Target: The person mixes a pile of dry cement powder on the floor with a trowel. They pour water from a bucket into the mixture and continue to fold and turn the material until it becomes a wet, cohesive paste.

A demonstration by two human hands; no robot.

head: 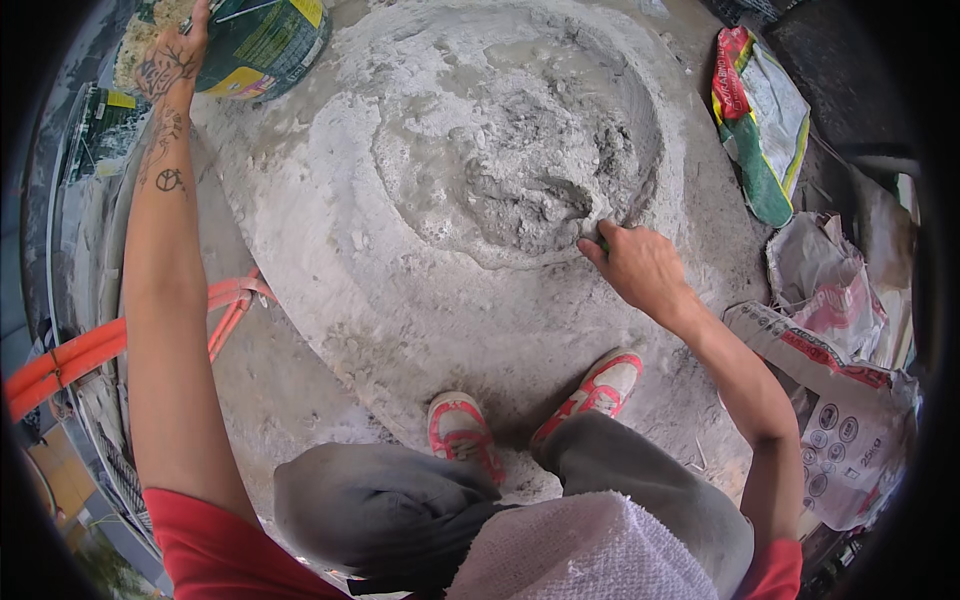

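Note:
My left hand [172, 64] grips a dark green plastic bucket [274, 52] at the upper left, by its rim or wire handle; which of the two I cannot tell. Pale, crusty material coats the bucket's left side. In front of me, a ring of grey cement powder [337, 165] surrounds wet mortar [525, 180] with cloudy water [420, 180] pooled on its left. At the ring's lower right edge, my right hand [637, 266] is closed around a tool handle [604, 245], of which only a green bit shows. The tool's working end is hidden or covered in mortar.
A second green bucket [105, 131] stands at the left edge. Orange flexible conduits [71, 367] cross the left side. On the right lie a red-and-green bag [761, 127], a crumpled sack [821, 277] and a white paper sack [847, 442]. My shoes [461, 427] rest on the dusty concrete floor.

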